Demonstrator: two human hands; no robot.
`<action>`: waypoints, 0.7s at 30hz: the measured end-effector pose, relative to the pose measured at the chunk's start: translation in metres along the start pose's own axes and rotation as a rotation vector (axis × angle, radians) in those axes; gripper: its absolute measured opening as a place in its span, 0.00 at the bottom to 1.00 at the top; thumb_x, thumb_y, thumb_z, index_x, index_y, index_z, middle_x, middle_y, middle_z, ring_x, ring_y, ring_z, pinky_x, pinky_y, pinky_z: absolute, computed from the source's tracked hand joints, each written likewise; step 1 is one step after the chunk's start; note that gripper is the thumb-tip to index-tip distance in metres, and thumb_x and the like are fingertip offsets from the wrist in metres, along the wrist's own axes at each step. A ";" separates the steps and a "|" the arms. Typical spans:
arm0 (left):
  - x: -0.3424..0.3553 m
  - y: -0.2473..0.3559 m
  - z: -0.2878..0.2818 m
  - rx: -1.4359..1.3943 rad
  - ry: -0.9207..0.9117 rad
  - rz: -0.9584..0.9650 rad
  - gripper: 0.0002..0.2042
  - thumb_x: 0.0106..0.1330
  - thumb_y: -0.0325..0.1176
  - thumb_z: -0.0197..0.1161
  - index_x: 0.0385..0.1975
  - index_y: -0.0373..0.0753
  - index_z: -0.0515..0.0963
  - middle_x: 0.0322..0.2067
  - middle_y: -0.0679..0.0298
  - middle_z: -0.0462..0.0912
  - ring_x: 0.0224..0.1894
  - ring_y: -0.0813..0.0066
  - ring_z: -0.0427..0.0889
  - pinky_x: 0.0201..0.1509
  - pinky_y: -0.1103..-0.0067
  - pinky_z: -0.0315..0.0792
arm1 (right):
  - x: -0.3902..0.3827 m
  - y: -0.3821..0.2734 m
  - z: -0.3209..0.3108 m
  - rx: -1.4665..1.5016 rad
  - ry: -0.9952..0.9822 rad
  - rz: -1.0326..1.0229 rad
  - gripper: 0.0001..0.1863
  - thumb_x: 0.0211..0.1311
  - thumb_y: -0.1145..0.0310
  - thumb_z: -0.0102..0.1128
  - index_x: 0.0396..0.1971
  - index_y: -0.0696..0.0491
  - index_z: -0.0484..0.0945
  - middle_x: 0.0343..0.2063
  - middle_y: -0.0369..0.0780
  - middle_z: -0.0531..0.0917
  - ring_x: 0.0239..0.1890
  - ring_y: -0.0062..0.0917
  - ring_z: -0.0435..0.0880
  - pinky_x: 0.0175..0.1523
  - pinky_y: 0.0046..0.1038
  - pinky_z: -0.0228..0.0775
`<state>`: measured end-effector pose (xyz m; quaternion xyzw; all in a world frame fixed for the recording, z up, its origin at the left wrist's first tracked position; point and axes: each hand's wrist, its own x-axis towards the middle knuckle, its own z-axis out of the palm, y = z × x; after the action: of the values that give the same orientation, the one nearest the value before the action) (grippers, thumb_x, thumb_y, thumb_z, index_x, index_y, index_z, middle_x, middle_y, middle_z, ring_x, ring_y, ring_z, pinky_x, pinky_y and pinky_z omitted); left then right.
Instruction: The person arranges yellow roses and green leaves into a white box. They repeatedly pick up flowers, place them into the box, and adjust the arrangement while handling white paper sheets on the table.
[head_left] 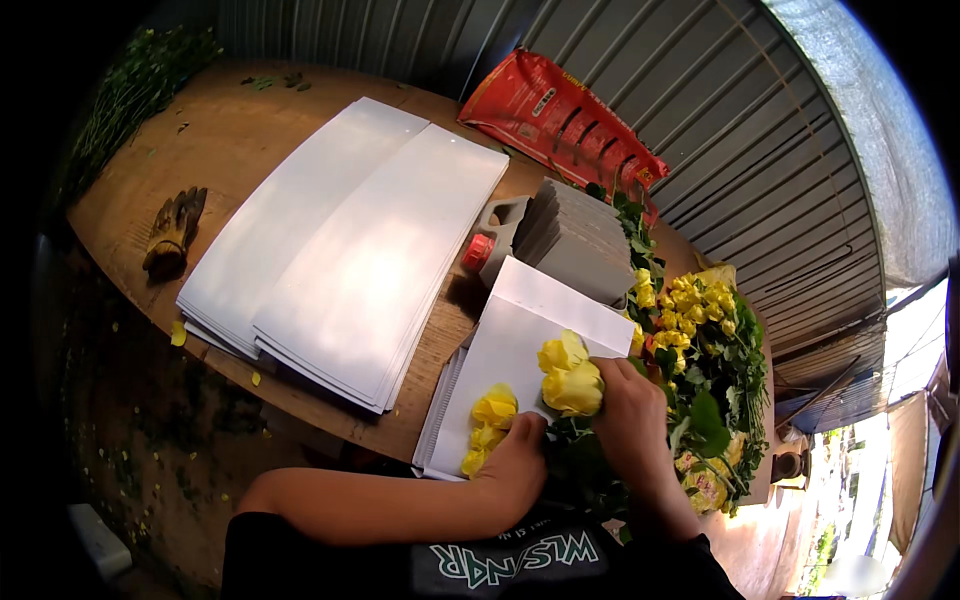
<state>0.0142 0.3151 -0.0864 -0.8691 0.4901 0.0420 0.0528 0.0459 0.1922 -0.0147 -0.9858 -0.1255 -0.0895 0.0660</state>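
Observation:
Over a folded white paper sheet (512, 345), two groups of yellow roses lie side by side. My right hand (637, 415) is closed at the edge of the right-hand yellow roses (572, 385), its fingertips against the blooms. My left hand (515, 462) is curled closed beside the left-hand yellow roses (488, 425), thumb on top; the stems in its grip are mostly hidden. Dark green leaves (580, 460) show between my two hands. Below the sheet, more stacked paper edges stick out.
To the left lie two stacks of long white sheets (350, 260) and a soiled glove (174, 235). Behind the roses stand grey cardboard pieces (580, 240) and a jug with a red cap (478, 252). A red bag (560, 120) leans on the metal wall. More yellow roses (700, 310) pile up right.

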 end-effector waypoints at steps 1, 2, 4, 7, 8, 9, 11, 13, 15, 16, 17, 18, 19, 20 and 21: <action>0.003 0.004 -0.001 0.013 0.018 -0.028 0.14 0.51 0.32 0.50 0.32 0.30 0.77 0.38 0.47 0.73 0.42 0.55 0.68 0.43 0.67 0.64 | 0.001 0.010 0.030 0.042 -0.061 0.025 0.19 0.40 0.79 0.55 0.38 0.56 0.71 0.30 0.44 0.75 0.33 0.42 0.75 0.37 0.34 0.67; 0.004 0.009 0.000 0.036 0.029 -0.056 0.15 0.51 0.33 0.50 0.34 0.30 0.77 0.40 0.46 0.72 0.45 0.52 0.67 0.45 0.65 0.63 | 0.001 0.018 0.058 0.091 -0.115 0.052 0.20 0.41 0.78 0.54 0.40 0.55 0.68 0.33 0.45 0.73 0.34 0.43 0.74 0.38 0.36 0.66; 0.002 0.014 0.003 0.080 0.031 -0.143 0.17 0.53 0.34 0.49 0.37 0.29 0.76 0.43 0.45 0.72 0.50 0.47 0.65 0.49 0.62 0.61 | 0.001 0.015 0.075 0.283 -0.204 0.072 0.27 0.42 0.75 0.58 0.47 0.58 0.62 0.42 0.50 0.67 0.44 0.46 0.68 0.47 0.35 0.64; 0.000 0.013 0.006 0.059 0.065 -0.166 0.17 0.52 0.34 0.49 0.36 0.29 0.76 0.41 0.45 0.73 0.49 0.47 0.66 0.49 0.63 0.62 | 0.001 0.023 0.066 0.470 -0.324 -0.014 0.32 0.42 0.76 0.58 0.51 0.59 0.59 0.45 0.49 0.65 0.49 0.42 0.66 0.53 0.31 0.59; -0.001 0.013 0.007 0.052 0.072 -0.156 0.17 0.52 0.34 0.49 0.36 0.29 0.76 0.40 0.45 0.73 0.49 0.47 0.66 0.49 0.63 0.62 | 0.004 0.030 0.061 0.520 -0.379 -0.066 0.32 0.43 0.76 0.57 0.52 0.59 0.58 0.46 0.50 0.65 0.49 0.41 0.66 0.54 0.30 0.59; -0.001 0.013 0.008 0.050 0.088 -0.159 0.17 0.51 0.34 0.50 0.35 0.28 0.76 0.39 0.44 0.73 0.49 0.47 0.66 0.49 0.64 0.62 | 0.006 0.039 0.064 0.560 -0.381 -0.098 0.32 0.42 0.76 0.60 0.52 0.59 0.60 0.46 0.48 0.66 0.49 0.38 0.67 0.54 0.29 0.58; 0.000 0.014 0.008 0.049 0.080 -0.176 0.17 0.52 0.34 0.49 0.35 0.28 0.76 0.39 0.45 0.73 0.48 0.48 0.66 0.49 0.65 0.63 | 0.005 0.043 0.068 0.601 -0.321 -0.040 0.29 0.40 0.76 0.62 0.48 0.58 0.65 0.42 0.45 0.71 0.46 0.37 0.70 0.52 0.28 0.61; 0.001 0.014 0.006 0.045 0.063 -0.167 0.16 0.52 0.33 0.49 0.35 0.28 0.76 0.39 0.45 0.73 0.48 0.48 0.65 0.49 0.65 0.63 | 0.002 0.040 0.075 0.592 -0.259 0.044 0.28 0.39 0.76 0.62 0.46 0.57 0.66 0.40 0.45 0.72 0.45 0.37 0.71 0.50 0.28 0.63; 0.002 0.012 0.005 0.035 0.034 -0.143 0.16 0.53 0.31 0.49 0.37 0.30 0.76 0.40 0.45 0.73 0.49 0.49 0.65 0.49 0.65 0.62 | -0.001 0.033 0.078 0.556 -0.214 0.131 0.28 0.37 0.77 0.63 0.45 0.57 0.67 0.39 0.45 0.72 0.44 0.37 0.72 0.48 0.28 0.64; 0.002 0.011 0.006 0.039 0.036 -0.132 0.16 0.53 0.32 0.49 0.36 0.29 0.76 0.40 0.45 0.73 0.48 0.49 0.65 0.50 0.66 0.63 | -0.002 0.032 0.082 0.556 -0.178 0.095 0.28 0.37 0.77 0.63 0.45 0.57 0.67 0.39 0.45 0.72 0.43 0.38 0.72 0.47 0.29 0.64; 0.003 0.010 0.007 0.044 0.037 -0.121 0.16 0.53 0.33 0.49 0.35 0.29 0.76 0.39 0.45 0.73 0.48 0.49 0.66 0.50 0.67 0.63 | -0.002 0.033 0.086 0.555 -0.142 0.061 0.28 0.37 0.77 0.63 0.45 0.57 0.67 0.39 0.45 0.72 0.43 0.38 0.72 0.47 0.29 0.65; 0.003 0.008 0.008 0.050 0.038 -0.105 0.16 0.53 0.34 0.49 0.35 0.28 0.76 0.39 0.45 0.73 0.48 0.49 0.66 0.50 0.67 0.63 | -0.003 0.034 0.090 0.552 -0.101 0.032 0.28 0.37 0.77 0.62 0.44 0.57 0.67 0.39 0.45 0.72 0.43 0.38 0.72 0.47 0.30 0.65; 0.003 0.008 0.008 0.066 0.031 -0.091 0.16 0.53 0.34 0.49 0.36 0.29 0.76 0.40 0.46 0.73 0.48 0.50 0.66 0.51 0.68 0.63 | -0.002 0.036 0.091 0.520 -0.113 0.021 0.28 0.36 0.78 0.62 0.44 0.58 0.68 0.40 0.45 0.72 0.43 0.39 0.72 0.47 0.30 0.65; 0.003 0.007 0.009 0.059 0.033 -0.083 0.16 0.53 0.34 0.49 0.36 0.29 0.75 0.40 0.46 0.73 0.48 0.51 0.66 0.51 0.68 0.62 | -0.001 0.039 0.090 0.501 -0.149 0.006 0.27 0.37 0.78 0.61 0.45 0.59 0.67 0.40 0.45 0.71 0.43 0.40 0.72 0.47 0.30 0.65; 0.003 0.006 0.010 0.053 0.034 -0.078 0.16 0.53 0.33 0.48 0.37 0.28 0.75 0.40 0.46 0.73 0.48 0.51 0.66 0.51 0.69 0.62 | 0.000 0.038 0.090 0.504 -0.166 0.021 0.28 0.37 0.78 0.61 0.45 0.59 0.68 0.41 0.45 0.72 0.43 0.39 0.72 0.48 0.29 0.65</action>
<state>0.0101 0.3106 -0.0971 -0.8864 0.4576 0.0121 0.0690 0.0698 0.1695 -0.1062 -0.9436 -0.1384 0.0266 0.2997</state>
